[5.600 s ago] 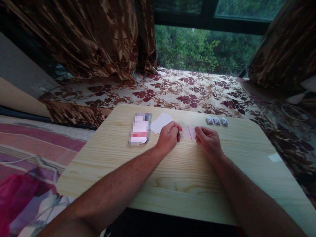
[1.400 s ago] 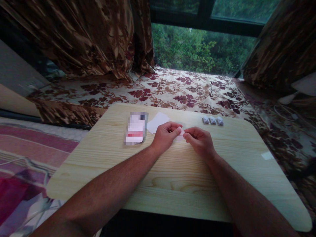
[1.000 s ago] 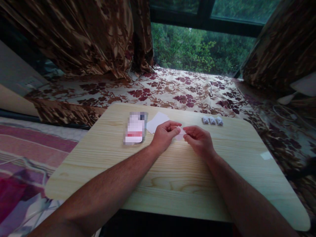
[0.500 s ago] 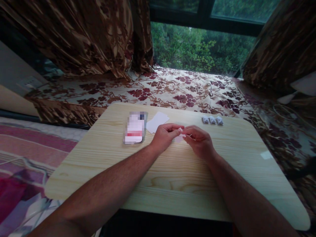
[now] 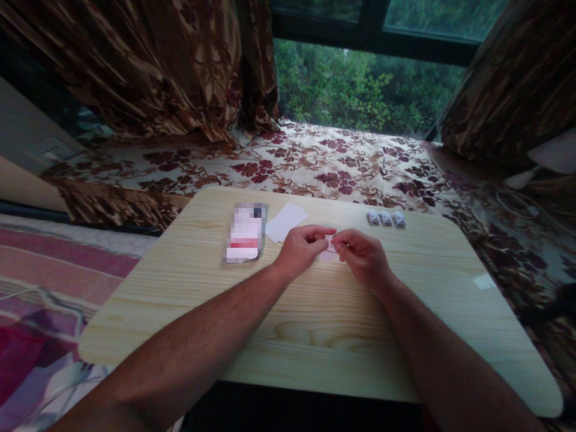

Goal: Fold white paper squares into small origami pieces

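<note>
Over the middle of the table, a small piece of white paper (image 5: 329, 254) shows between my two hands. My left hand (image 5: 303, 246) pinches its left side with thumb and forefinger. My right hand (image 5: 362, 255) has its fingers closed on the paper's right side. The fingertips hide most of the folds, so its exact shape is unclear. Beyond my left hand lie several flat sheets of white paper (image 5: 287, 222), overlapping. Three small folded paper pieces (image 5: 386, 218) with pointed tops stand in a row past my right hand.
The pale wooden table (image 5: 180, 300) has rounded corners. A phone (image 5: 245, 233), blurred out, lies left of the sheets. A small pale patch (image 5: 484, 281) is near the right edge. Behind are a floral-covered ledge (image 5: 333, 162) and a window; a striped bed (image 5: 58, 258) is at left.
My right-hand fingers have curled in more tightly, and a little more of the paper shows between the hands. The left hand has stayed almost still.
</note>
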{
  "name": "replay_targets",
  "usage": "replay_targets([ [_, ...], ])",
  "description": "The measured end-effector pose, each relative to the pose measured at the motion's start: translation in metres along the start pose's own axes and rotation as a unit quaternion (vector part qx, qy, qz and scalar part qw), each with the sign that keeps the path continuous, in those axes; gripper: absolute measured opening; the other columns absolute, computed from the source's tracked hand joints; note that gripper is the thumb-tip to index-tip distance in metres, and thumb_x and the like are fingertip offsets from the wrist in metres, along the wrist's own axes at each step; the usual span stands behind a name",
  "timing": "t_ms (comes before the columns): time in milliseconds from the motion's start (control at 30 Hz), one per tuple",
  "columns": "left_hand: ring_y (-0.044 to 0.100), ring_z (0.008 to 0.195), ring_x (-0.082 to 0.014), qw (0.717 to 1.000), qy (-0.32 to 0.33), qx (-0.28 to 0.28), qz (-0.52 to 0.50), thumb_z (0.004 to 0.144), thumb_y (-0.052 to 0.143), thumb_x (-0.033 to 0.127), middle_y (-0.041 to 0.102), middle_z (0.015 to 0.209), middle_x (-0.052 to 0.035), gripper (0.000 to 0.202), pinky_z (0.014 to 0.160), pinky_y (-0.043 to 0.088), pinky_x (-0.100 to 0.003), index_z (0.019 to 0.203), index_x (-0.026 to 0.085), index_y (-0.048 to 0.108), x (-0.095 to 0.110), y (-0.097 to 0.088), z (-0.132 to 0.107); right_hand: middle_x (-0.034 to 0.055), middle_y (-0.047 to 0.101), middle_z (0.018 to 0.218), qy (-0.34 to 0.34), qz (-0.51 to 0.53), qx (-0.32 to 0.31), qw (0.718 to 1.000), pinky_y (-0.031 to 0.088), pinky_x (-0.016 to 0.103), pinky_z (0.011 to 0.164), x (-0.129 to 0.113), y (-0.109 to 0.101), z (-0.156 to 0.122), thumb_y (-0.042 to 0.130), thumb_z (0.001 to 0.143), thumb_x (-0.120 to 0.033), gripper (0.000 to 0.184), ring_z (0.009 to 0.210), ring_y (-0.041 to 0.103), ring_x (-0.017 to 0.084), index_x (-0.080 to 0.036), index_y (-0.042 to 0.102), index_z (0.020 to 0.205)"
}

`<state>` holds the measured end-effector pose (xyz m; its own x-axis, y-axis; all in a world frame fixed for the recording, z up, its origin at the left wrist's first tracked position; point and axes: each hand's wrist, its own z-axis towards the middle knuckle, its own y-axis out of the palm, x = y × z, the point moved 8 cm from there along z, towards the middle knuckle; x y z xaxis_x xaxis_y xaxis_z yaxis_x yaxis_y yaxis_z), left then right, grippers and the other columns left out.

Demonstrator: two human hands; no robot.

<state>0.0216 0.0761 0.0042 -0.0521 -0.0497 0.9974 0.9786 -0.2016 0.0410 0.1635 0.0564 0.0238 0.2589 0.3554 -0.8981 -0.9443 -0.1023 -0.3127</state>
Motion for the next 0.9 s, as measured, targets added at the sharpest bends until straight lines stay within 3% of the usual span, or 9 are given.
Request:
replay_targets([
  [333, 0.055, 0.061, -0.0107, 1.000, -0.003, -0.025, -0.017, 0.070, 0.066, 0.016, 0.068, 0.073, -0.0027, 0.034, 0.058, 0.039, -0.024, 0.103, 0.012, 0.074, -0.002, 0.005, 0.001, 0.0013, 0.066, 0.075, 0.025, 0.023, 0.011, 0.999, 0.045, 0.025, 0.054, 0.002, -0.001, 0.001, 0.065, 0.084, -0.028, 0.010, 0.061, 0.056, 0.012, -0.018, 0.067, 0.086],
  [900, 0.043, 0.053, -0.0060, 0.999, 0.007, -0.029, 0.024, 0.070, 0.067, 0.019, 0.051, 0.063, 0.0048, 0.034, 0.050, 0.031, -0.020, 0.103, 0.012, 0.070, 0.001, 0.007, 0.001, 0.0007, 0.067, 0.070, 0.025, 0.027, 0.043, 0.998, 0.043, 0.024, 0.052, 0.008, -0.002, 0.000, 0.066, 0.082, -0.025, 0.007, 0.058, 0.057, 0.012, -0.018, 0.068, 0.081],
])
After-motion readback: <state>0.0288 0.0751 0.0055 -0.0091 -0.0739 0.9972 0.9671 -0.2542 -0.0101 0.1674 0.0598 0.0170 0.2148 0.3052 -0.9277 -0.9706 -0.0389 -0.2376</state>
